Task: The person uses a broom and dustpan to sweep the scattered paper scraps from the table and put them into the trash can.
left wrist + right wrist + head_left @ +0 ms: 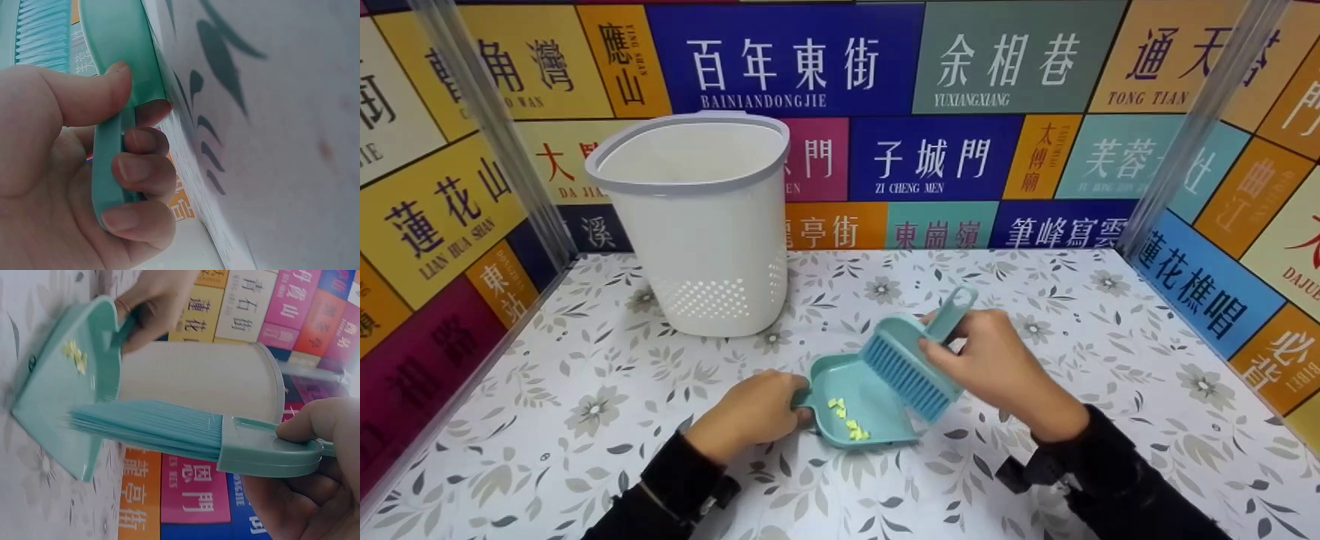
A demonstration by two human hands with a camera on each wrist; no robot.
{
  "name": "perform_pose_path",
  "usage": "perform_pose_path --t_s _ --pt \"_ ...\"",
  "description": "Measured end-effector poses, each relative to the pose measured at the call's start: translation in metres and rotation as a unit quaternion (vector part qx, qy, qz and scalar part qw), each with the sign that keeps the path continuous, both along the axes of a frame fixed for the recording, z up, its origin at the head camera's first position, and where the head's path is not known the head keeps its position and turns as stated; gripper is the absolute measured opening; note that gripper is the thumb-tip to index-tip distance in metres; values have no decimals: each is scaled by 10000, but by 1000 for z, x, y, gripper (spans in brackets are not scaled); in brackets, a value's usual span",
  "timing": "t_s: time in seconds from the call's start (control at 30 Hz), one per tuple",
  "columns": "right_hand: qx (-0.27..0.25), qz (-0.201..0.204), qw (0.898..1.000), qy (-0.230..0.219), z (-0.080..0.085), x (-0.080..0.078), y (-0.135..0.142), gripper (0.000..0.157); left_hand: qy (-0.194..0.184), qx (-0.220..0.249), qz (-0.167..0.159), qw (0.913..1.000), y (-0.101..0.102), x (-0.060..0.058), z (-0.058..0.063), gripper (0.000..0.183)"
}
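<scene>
A teal dustpan (pixel 877 401) lies on the floral tabletop, its open edge facing right. My left hand (pixel 761 409) grips its short handle (pixel 109 163), fingers curled round it in the left wrist view. Several small pale-yellow scraps (pixel 855 430) rest inside the pan near the handle side. My right hand (pixel 997 356) holds a teal hand brush (pixel 904 337) by its head and handle base, thumb on top in the right wrist view. The blue bristles (pixel 152 424) hang over the dustpan's open side, tilted down.
A white waste bin (pixel 705 240) with a grey rim stands at the back left, behind the dustpan. Panels with coloured sign prints (pixel 817 60) wall the table at the back and both sides. Leafy flower patterns cover the tabletop (pixel 1072 322).
</scene>
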State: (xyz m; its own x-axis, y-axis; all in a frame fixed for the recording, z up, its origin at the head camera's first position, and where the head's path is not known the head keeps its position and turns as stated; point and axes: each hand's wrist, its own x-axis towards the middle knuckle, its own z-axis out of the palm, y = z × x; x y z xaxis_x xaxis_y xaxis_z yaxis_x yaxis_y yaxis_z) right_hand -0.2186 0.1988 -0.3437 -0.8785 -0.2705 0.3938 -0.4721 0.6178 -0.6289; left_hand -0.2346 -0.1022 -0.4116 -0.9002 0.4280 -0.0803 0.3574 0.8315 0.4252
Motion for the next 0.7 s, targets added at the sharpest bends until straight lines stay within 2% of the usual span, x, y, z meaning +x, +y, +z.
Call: perform_pose_path --t_s 0.2,0.33,0.43,0.57,0.7 --pt "133 -565 9978 -317 -6 -21 20 13 -39 -14 22 10000 -1 -1 -2 17" --pt "235 -638 9951 -716 -18 -34 26 10 -56 31 4 10000 -2 0 -2 17" --pt "287 -636 9936 -885 -24 -40 28 15 -46 41 2 10000 -2 1 -1 17" --pt "442 -731 9932 -793 -29 -43 30 21 17 -10 -64 10000 1 1 -1 17" --pt "713 -841 9923 -560 -29 -43 32 20 -10 -76 -181 9998 3 0 1 17"
